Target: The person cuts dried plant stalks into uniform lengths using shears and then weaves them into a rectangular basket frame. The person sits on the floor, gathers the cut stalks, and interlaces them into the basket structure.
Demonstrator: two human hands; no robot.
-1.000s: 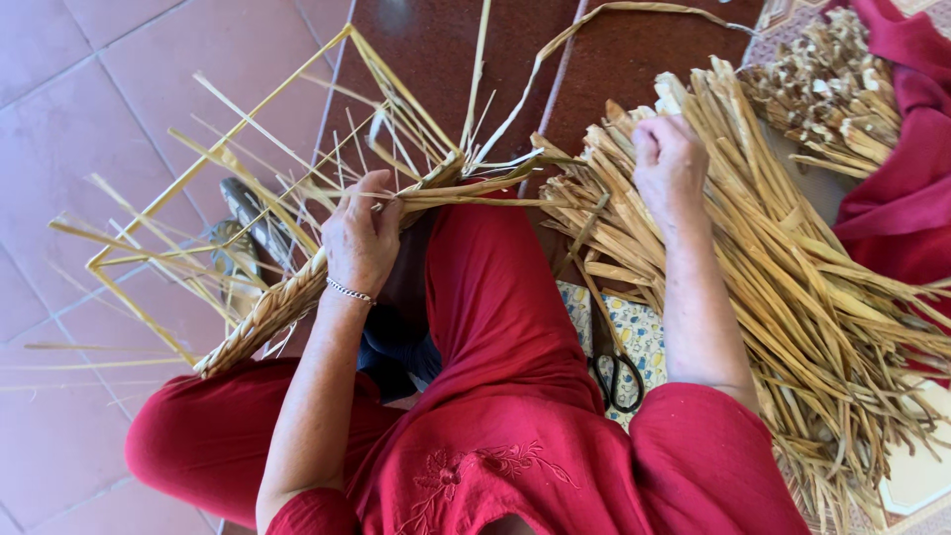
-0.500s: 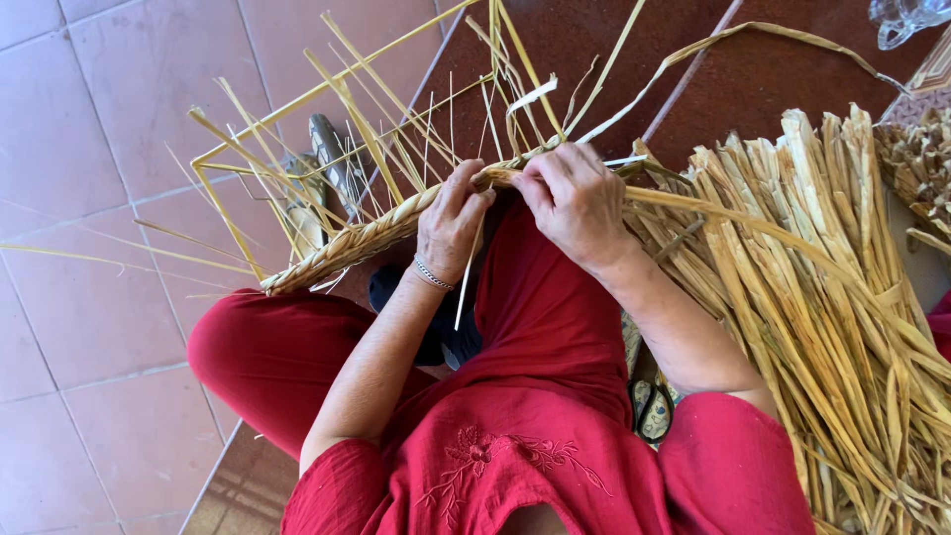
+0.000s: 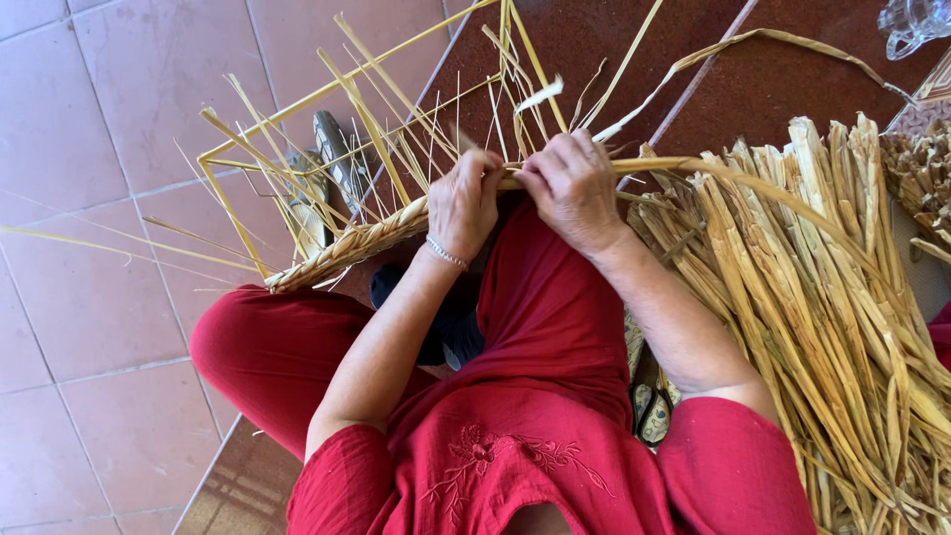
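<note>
Over the red-clothed lap, the left hand [image 3: 464, 203] and right hand [image 3: 573, 188] are both closed, pinching the flat plaited straw band [image 3: 347, 248] at its working end. Weaving looks mid-stride; folding in another loose pale straw strand [image 3: 396, 119] seems due. Dried straw bundle [image 3: 822, 297] lies rightward on the floor.

Woven band [image 3: 347, 248]: dry, matt, pale-yellow plant fibre plaited tight, with stiff loose strips [image 3: 396, 119] fanning out. Bundle of leaves [image 3: 822, 297]: the same straw-like material, ribbed, rough and dull. Left hand [image 3: 464, 203] wears a thin metal bracelet [image 3: 446, 254] with a slight shine. Garment [image 3: 535, 337]: soft red cloth, matt, with tone-on-tone embroidery. Floor [image 3: 89, 149]: smooth pinkish ceramic tiles, faintly glossy.
</note>
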